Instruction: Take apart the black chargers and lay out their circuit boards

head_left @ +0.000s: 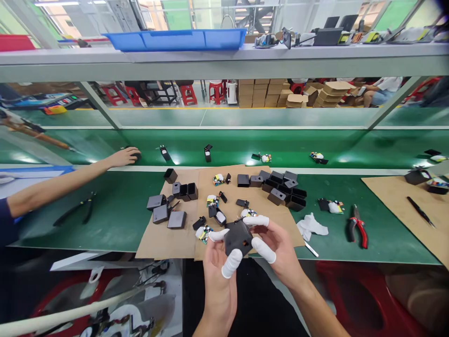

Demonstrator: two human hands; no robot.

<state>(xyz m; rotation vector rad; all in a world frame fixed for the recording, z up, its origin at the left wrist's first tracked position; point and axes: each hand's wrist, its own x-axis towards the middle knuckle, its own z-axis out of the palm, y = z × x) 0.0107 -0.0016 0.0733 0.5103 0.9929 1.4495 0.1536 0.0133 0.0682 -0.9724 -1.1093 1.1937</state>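
Between my two hands, above the near edge of the cardboard sheet (280, 224), is a black plastic charger housing (237, 239) with a small opening in one face. My left hand (221, 274) grips it from the left, thumb and finger wearing white finger cots. My right hand (277, 245), also in white cots, pinches its right side. Just beyond my fingers lie a circuit board (202, 234) and another board (249, 213), partly covered by my right hand. Several black housings (177, 219) sit to the left, and a cluster of empty housings (277, 195) stands to the right.
A co-worker's hand (126, 156) reaches onto the green belt (228, 140) at left. Black-handled pliers (75, 210) lie on the left; red-handled pliers (358, 227), a crumpled white cloth (312, 226) and a white stick (311, 249) lie on the right. A shelf (175, 57) crosses above.
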